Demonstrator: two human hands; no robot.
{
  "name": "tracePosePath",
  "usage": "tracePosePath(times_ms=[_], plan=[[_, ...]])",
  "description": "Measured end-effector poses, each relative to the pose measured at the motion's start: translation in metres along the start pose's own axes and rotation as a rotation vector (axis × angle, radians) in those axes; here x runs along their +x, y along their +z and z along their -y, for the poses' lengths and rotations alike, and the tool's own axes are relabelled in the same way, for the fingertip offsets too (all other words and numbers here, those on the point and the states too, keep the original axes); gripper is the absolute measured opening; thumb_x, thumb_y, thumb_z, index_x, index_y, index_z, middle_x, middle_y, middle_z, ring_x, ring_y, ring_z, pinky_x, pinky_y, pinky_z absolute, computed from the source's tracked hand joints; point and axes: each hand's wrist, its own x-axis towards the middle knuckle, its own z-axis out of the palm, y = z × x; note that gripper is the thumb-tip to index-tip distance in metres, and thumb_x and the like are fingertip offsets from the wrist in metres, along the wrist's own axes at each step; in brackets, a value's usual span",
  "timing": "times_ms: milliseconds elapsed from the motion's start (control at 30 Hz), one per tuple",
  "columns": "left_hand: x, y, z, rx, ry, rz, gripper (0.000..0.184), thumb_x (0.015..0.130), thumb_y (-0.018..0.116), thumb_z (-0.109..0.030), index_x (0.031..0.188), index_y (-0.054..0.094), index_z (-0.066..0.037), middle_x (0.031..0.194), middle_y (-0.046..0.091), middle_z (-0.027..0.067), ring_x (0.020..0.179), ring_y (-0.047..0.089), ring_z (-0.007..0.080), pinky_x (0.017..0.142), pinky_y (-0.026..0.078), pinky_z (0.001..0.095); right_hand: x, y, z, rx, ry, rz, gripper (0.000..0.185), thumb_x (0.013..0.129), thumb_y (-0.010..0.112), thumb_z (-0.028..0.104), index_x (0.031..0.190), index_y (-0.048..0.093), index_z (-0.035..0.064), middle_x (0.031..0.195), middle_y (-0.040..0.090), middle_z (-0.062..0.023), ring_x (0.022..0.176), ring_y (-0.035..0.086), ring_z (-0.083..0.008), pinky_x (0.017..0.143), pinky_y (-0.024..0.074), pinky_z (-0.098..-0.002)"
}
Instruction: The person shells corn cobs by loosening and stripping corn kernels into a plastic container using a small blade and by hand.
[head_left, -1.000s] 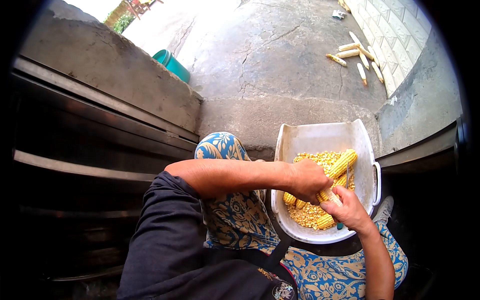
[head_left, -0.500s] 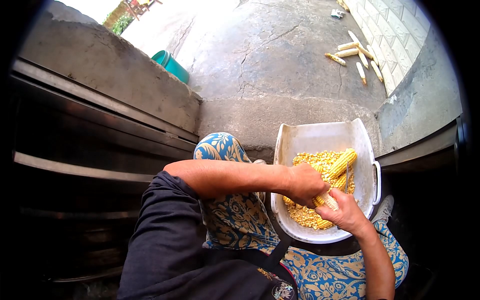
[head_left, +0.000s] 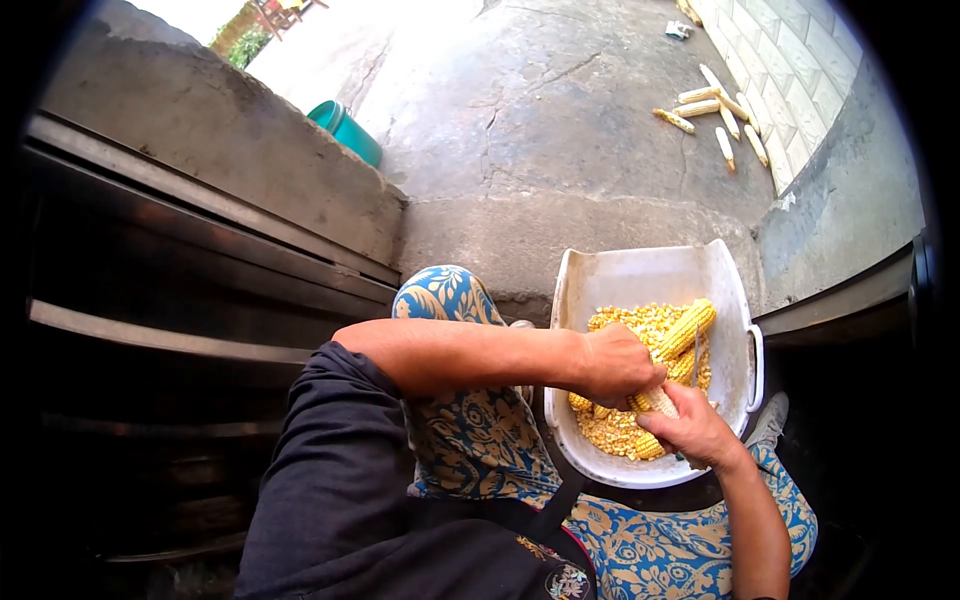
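Note:
A partly shelled corn cob [head_left: 660, 401] is between my two hands, pale and stripped on one side with yellow kernels on the other. My left hand [head_left: 622, 364] comes in from the left, its fingers closed on the cob; the fingertips are mostly hidden. From the lower right, my right hand [head_left: 694, 430] grips the pale end, thumb along it. Both hands are over a white plastic tub [head_left: 650, 265] holding loose yellow kernels [head_left: 610, 432]. A full corn cob [head_left: 688, 330] lies in the tub beyond my hands, beside a thin grey strip-like object [head_left: 697, 355].
Several stripped cobs [head_left: 705, 106] lie on the concrete floor [head_left: 560, 110] by the tiled wall [head_left: 790, 90]. A green bucket [head_left: 345, 132] stands behind the low concrete wall [head_left: 220, 150] at left. My patterned trouser legs [head_left: 480, 440] flank the tub.
My hands stay on the same cob, with the left hand's fingers shifting slightly over it. The whole view has moved by a few pixels; the tub and floor cobs look unchanged.

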Motion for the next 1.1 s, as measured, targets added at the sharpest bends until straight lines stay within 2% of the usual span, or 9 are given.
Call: tracePosePath(times_ms=[200, 267, 400, 500, 567, 700, 800, 967, 1100], plan=[[0.001, 0.001, -0.001, 0.004, -0.011, 0.069, 0.029, 0.067, 0.069, -0.023, 0.083, 0.057, -0.002, 0.065, 0.062, 0.0147, 0.064, 0.064, 0.0326, 0.055, 0.05, 0.0429, 0.008, 0.01, -0.016, -0.388, -0.252, -0.192, 0.032, 0.078, 0.067, 0.016, 0.102, 0.057, -0.0009, 0.072, 0.061, -0.0046, 0.066, 0.057, -0.0107, 0.061, 0.0469, -0.0287], [0.0, 0.001, -0.004, 0.002, -0.02, 0.09, 0.03, 0.067, 0.07, -0.024, 0.084, 0.058, -0.003, 0.066, 0.062, 0.0147, 0.064, 0.065, 0.0326, 0.056, 0.05, 0.043, 0.008, 0.011, -0.016, -0.402, -0.133, -0.155, 0.044, 0.074, 0.069, 0.021, 0.11, 0.056, -0.0017, 0.091, 0.067, -0.0193, 0.09, 0.066, -0.0287, 0.08, 0.0488, -0.0377], [0.001, -0.002, -0.003, -0.037, -0.06, 0.137, 0.032, 0.067, 0.071, -0.028, 0.086, 0.061, -0.004, 0.068, 0.064, 0.0151, 0.067, 0.065, 0.0332, 0.059, 0.051, 0.0436, 0.006, 0.009, -0.011, -0.374, -0.165, -0.126, 0.047, 0.076, 0.069, 0.027, 0.112, 0.056, -0.0004, 0.096, 0.066, -0.0205, 0.092, 0.065, -0.0302, 0.08, 0.0486, -0.038], [0.002, -0.003, -0.002, -0.066, -0.093, 0.151, 0.032, 0.068, 0.071, -0.029, 0.088, 0.062, -0.006, 0.071, 0.065, 0.0155, 0.069, 0.065, 0.0341, 0.061, 0.051, 0.044, 0.005, 0.011, -0.008, -0.364, -0.175, -0.139, 0.04, 0.081, 0.066, 0.024, 0.11, 0.055, 0.0001, 0.078, 0.061, -0.0057, 0.065, 0.057, -0.011, 0.058, 0.0471, -0.0284], [0.003, -0.004, -0.002, -0.082, -0.106, 0.165, 0.033, 0.067, 0.07, -0.03, 0.088, 0.062, -0.006, 0.071, 0.065, 0.0157, 0.07, 0.065, 0.0344, 0.062, 0.051, 0.0442, 0.005, 0.008, -0.01, -0.386, -0.123, -0.134, 0.053, 0.084, 0.061, 0.042, 0.115, 0.053, -0.0005, 0.1, 0.064, -0.0215, 0.096, 0.063, -0.0351, 0.082, 0.0474, -0.0389], [0.003, -0.008, -0.003, -0.093, -0.124, 0.19, 0.033, 0.068, 0.07, -0.03, 0.088, 0.062, -0.006, 0.071, 0.065, 0.0158, 0.071, 0.065, 0.035, 0.062, 0.051, 0.0445, 0.004, 0.009, -0.011, -0.388, -0.165, -0.149, 0.052, 0.087, 0.057, 0.045, 0.113, 0.054, -0.0005, 0.098, 0.064, -0.0219, 0.096, 0.062, -0.0359, 0.082, 0.0469, -0.0401], [0.004, -0.007, -0.004, -0.101, -0.143, 0.193, 0.032, 0.069, 0.069, -0.03, 0.087, 0.061, -0.005, 0.071, 0.064, 0.016, 0.07, 0.065, 0.0353, 0.062, 0.051, 0.0445, 0.005, 0.01, -0.014, -0.378, -0.2, -0.212, 0.053, 0.088, 0.055, 0.048, 0.112, 0.055, 0.0009, 0.08, 0.061, -0.0092, 0.065, 0.061, -0.0159, 0.058, 0.0479, -0.031], [0.005, -0.005, -0.006, -0.115, -0.163, 0.207, 0.032, 0.069, 0.069, -0.031, 0.088, 0.063, -0.006, 0.076, 0.065, 0.0155, 0.075, 0.065, 0.0347, 0.066, 0.051, 0.0437, 0.002, 0.018, -0.007, -0.491, -0.263, -0.285, 0.051, 0.092, 0.049, 0.045, 0.11, 0.055, -0.0019, 0.085, 0.063, -0.0228, 0.083, 0.063, -0.0377, 0.072, 0.047, -0.0414], [0.004, -0.006, -0.007, -0.155, -0.195, 0.243, 0.031, 0.069, 0.069, -0.031, 0.089, 0.064, -0.008, 0.081, 0.067, 0.0151, 0.08, 0.065, 0.0338, 0.069, 0.051, 0.0429, 0.003, 0.02, -0.007, -0.533, -0.282, -0.32, 0.047, 0.094, 0.044, 0.041, 0.109, 0.055, -0.0019, 0.082, 0.062, -0.0248, 0.082, 0.063, -0.0391, 0.07, 0.0466, -0.0407]])
